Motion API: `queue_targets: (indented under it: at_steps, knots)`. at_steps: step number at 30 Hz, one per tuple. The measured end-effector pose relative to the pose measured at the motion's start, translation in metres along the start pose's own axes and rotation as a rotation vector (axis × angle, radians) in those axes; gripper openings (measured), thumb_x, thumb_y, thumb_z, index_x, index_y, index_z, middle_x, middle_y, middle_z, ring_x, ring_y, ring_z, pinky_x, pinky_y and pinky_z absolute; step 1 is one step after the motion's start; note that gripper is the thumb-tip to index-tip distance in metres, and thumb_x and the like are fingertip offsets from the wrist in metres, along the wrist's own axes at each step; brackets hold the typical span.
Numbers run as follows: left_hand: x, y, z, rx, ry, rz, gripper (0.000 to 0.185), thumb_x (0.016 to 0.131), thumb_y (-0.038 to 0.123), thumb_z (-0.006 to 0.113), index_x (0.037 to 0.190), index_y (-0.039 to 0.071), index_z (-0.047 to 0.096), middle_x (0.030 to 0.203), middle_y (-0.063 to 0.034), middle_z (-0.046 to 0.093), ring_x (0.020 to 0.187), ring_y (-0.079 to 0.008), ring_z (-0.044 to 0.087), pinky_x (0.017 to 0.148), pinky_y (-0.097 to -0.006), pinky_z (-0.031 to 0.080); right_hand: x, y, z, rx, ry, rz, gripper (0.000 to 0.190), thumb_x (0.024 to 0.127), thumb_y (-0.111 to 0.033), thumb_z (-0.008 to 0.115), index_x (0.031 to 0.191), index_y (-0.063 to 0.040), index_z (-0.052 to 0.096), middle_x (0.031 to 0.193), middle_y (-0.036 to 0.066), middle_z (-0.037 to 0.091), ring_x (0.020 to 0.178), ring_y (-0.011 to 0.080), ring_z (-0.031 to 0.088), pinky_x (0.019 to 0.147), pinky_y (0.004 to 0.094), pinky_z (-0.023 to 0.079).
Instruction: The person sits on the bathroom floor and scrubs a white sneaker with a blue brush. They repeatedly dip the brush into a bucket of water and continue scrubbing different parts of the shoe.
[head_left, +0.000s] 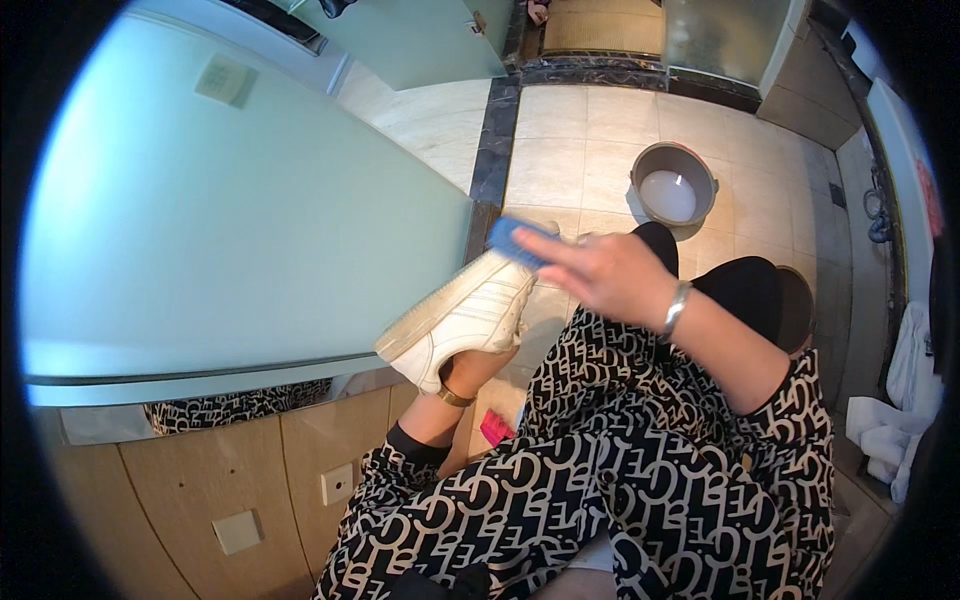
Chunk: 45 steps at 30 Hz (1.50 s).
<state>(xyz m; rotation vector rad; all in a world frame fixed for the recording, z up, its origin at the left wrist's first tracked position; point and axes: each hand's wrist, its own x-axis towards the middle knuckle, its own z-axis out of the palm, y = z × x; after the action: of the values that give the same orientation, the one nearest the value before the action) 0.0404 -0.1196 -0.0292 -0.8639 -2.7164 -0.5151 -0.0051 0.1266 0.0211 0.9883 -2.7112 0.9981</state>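
My left hand (486, 367) is pushed partly into the opening of a white sneaker (469, 315) and holds it up, sole turned to the left and toe pointing away from me. Its fingers inside the shoe are hidden. In my right hand (611, 274) is a blue scrubbing brush (510, 238), slightly blurred, pressed against or just over the toe end of the sole. The brush's bristles cannot be made out. Beyond my right hand, a grey bucket (637, 169) stands on the floor with cloudy whitish liquid (667, 196) in it.
A frosted glass panel (262, 225) rises at my left above a wood-look tiled wall (202, 480). Below my left wrist lies a bright pink object (495, 427), perhaps a brush. White cloths (889, 435) hang at the right. Pale tiles (547, 172) cover the floor ahead.
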Motion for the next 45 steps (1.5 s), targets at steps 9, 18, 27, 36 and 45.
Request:
queue_targets:
  at_steps: [9,18,27,36,45]
  knots:
    - [-0.001,-0.007,-0.008,0.075,0.041,0.076,0.035,0.091,0.014,0.059,0.125,0.007,0.059,0.124,-0.0177,0.06,0.117,-0.0353,0.056,0.098,-0.0429,0.046,0.008,-0.003,-0.012,-0.067,-0.034,0.024,0.042,0.099,-0.041,0.047,0.139,-0.029,0.049,0.057,0.007,0.057,0.046,0.0219,0.058,0.044,0.0335,0.047]
    - [-0.003,-0.006,-0.006,0.044,0.02,0.072,0.041,0.084,0.015,0.062,0.125,0.008,0.061,0.122,-0.0164,0.061,0.113,-0.0363,0.058,0.097,-0.0469,0.046,0.008,-0.013,-0.005,0.032,-0.033,0.007,0.044,0.099,-0.042,0.048,0.141,-0.029,0.048,0.057,0.006,0.057,0.047,0.0212,0.058,0.047,0.0335,0.05]
    - [-0.012,-0.002,-0.005,-0.128,0.031,-0.063,0.042,0.085,0.006,0.057,0.127,0.006,0.061,0.123,-0.0156,0.063,0.11,-0.0316,0.062,0.094,-0.0399,0.049,0.013,-0.028,0.011,0.032,0.074,-0.089,0.046,0.099,-0.037,0.05,0.142,-0.022,0.047,0.053,0.005,0.053,0.045,0.0202,0.055,0.045,0.0324,0.048]
    - [-0.006,0.011,-0.013,-0.253,0.205,-0.126,0.034,0.088,0.004,0.056,0.12,0.002,0.066,0.117,-0.0142,0.067,0.108,-0.0276,0.064,0.094,-0.037,0.049,0.011,-0.034,0.013,0.041,0.104,-0.059,0.048,0.097,-0.036,0.053,0.143,-0.023,0.047,0.058,0.005,0.058,0.047,0.0198,0.057,0.046,0.0333,0.049]
    - [0.01,0.017,-0.024,-0.408,0.416,-0.205,0.025,0.089,0.001,0.068,0.114,-0.003,0.066,0.107,-0.0114,0.07,0.095,-0.0186,0.067,0.083,-0.0307,0.051,0.004,-0.012,0.007,0.171,0.312,0.224,0.049,0.097,-0.034,0.054,0.143,-0.021,0.046,0.059,0.014,0.06,0.052,0.0303,0.062,0.05,0.0406,0.049]
